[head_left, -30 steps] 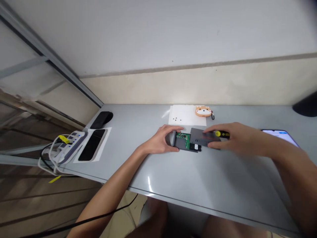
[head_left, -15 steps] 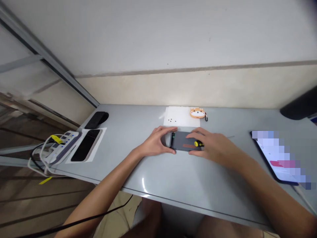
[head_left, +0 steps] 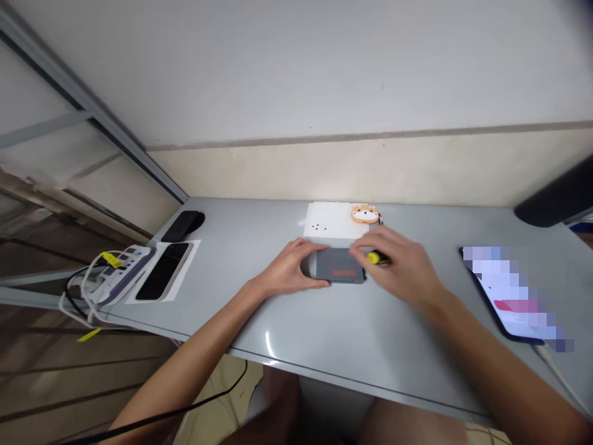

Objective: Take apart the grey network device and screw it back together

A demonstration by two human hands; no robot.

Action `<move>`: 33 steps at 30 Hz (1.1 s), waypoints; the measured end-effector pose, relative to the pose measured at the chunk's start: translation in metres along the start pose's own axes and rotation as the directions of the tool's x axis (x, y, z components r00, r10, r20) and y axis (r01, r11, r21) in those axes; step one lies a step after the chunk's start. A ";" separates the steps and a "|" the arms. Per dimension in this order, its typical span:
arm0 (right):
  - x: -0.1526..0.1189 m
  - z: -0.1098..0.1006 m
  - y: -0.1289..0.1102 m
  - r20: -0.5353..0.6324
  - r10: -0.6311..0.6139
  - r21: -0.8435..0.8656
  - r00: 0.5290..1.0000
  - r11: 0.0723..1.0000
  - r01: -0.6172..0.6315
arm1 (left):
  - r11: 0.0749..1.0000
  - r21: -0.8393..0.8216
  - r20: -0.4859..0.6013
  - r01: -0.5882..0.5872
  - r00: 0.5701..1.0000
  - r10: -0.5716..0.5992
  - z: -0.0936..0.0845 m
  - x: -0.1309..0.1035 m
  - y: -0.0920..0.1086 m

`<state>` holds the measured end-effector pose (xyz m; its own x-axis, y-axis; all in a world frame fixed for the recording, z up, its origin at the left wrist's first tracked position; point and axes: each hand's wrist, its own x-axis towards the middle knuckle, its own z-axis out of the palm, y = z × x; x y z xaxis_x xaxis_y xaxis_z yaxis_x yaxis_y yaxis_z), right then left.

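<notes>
A flat dark grey box (head_left: 340,262), with orange lettering and a row of small holes along its near side, lies on the grey desk. My left hand (head_left: 296,267) grips its left end, thumb on the near side and fingers on the far side. At the right end, the fingertips of my right hand (head_left: 398,262) are close to the far corner; whether they touch is unclear. Tucked in that hand is a screwdriver (head_left: 374,258) with a yellow-and-black handle, its shaft hidden. Several tiny dark screws (head_left: 317,227) lie on white paper (head_left: 333,216) behind the box.
An orange dog-face case (head_left: 365,214) sits on the paper's right side. To the left are a phone (head_left: 164,272), a power strip (head_left: 123,272) with cables and a black object (head_left: 183,225). A lit phone (head_left: 504,296) and a black cylinder (head_left: 542,207) are on the right.
My right hand has drawn back from the box's top towards its right end, screwdriver still in it. Green circuitry at the box's left end no longer shows. My left hand keeps its hold.
</notes>
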<state>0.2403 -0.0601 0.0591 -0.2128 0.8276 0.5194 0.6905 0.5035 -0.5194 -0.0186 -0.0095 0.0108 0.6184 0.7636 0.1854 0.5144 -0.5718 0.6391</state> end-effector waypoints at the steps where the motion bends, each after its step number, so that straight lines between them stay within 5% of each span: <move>1: 0.002 -0.004 -0.004 -0.178 0.085 0.110 0.980 0.992 -0.066 | 1.000 -0.004 0.006 -0.020 1.000 0.020 0.000 0.000 0.001; 3: 0.007 -0.011 -0.009 -0.474 0.302 0.357 0.827 0.925 -0.133 | 0.998 -0.010 0.016 -0.066 0.998 0.066 -0.001 0.000 0.001; 5: 0.014 -0.017 -0.009 -0.583 0.492 0.554 0.646 0.823 -0.126 | 0.994 -0.007 0.015 -0.108 0.994 0.108 -0.002 -0.002 0.000; 8: 0.023 -0.019 0.001 -0.522 0.703 0.696 0.483 0.678 -0.234 | 0.992 0.001 0.012 -0.124 0.992 0.124 -0.003 -0.003 -0.002; 10: 0.025 -0.015 0.009 -0.435 0.798 0.712 0.417 0.588 -0.383 | 0.992 0.003 0.003 -0.126 0.992 0.126 -0.004 -0.001 -0.002; 12: 0.025 -0.007 0.017 -0.326 0.838 0.711 0.438 0.523 -0.470 | 0.991 -0.005 -0.007 -0.137 0.991 0.137 -0.004 0.002 -0.001; 15: 0.022 0.007 0.026 -0.141 0.786 0.698 0.601 0.510 -0.503 | 0.990 -0.059 -0.041 -0.128 0.991 0.126 -0.002 0.010 0.003; 18: 0.018 0.018 0.031 -0.010 0.725 0.658 0.689 0.524 -0.541 | 0.989 -0.139 -0.091 -0.044 0.995 0.032 0.000 0.016 0.008; 22: 0.015 0.024 0.033 0.092 0.673 0.582 0.734 0.562 -0.588 | 0.970 -0.234 -0.079 0.065 0.993 -0.086 0.001 0.017 0.009; 33: 0.012 0.028 0.038 0.174 0.637 0.481 0.751 0.610 -0.630 | 0.919 -0.391 -0.124 0.045 0.987 -0.102 0.001 0.002 -0.003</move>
<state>0.2441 -0.0239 0.0269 0.1596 0.9854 -0.0594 0.2229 -0.0946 -0.9702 -0.0179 -0.0064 0.0089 0.4842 0.8491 0.2110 0.2684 -0.3737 0.8878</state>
